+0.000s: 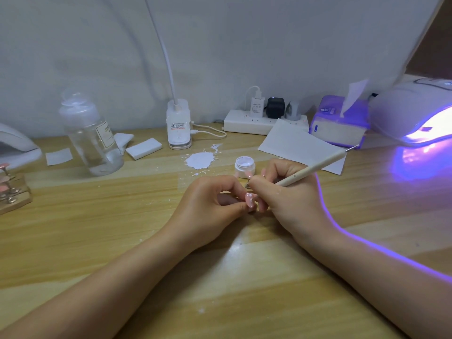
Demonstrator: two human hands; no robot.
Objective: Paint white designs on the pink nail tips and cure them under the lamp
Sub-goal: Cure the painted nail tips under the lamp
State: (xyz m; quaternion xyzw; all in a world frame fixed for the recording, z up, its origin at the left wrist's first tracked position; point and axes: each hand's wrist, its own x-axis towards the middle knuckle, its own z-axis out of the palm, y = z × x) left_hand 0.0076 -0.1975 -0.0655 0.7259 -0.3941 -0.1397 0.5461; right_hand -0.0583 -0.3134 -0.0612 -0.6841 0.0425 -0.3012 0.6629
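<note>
L hand pinches a pink nail tip betw. thumb and fingertips, tip face up toward the head cam, a few white dots on it. Held low, just above the wooden desk, centre-near. Prob. so the work stays steady and in the light.

R hand grips a dotting tool, pencil-style, fingers curled round the shaft. Working end points down-left at the tip but is hidden by the fingers; can't tell if it touches. Far end of the tool, a thin metal point, sticks up to the right. R fingers seem to rest against L fingers; looks like bracing for fine strokes.

Both wrists and forearms lie flat on the desk, angled in toward each other, hands meeting at centre. Low, anchored pose, no reach.

Small open jar of white gel just beyond the hands, near for reloading the tool. White blob smeared on the desk left of the jar, maybe used as a palette.

UV nail lamp far right, lit violet, mouth facing the hands; near enough for quick curing. Violet glow runs down the R forearm.

Wooden holder at left edge carries more pink tips on stands, well apart from the hands. Clear pump bottle and white pads far left. Tissue pack and power strip at the back.

Judgement: painting step under way on this tip; cure not yet done.
</note>
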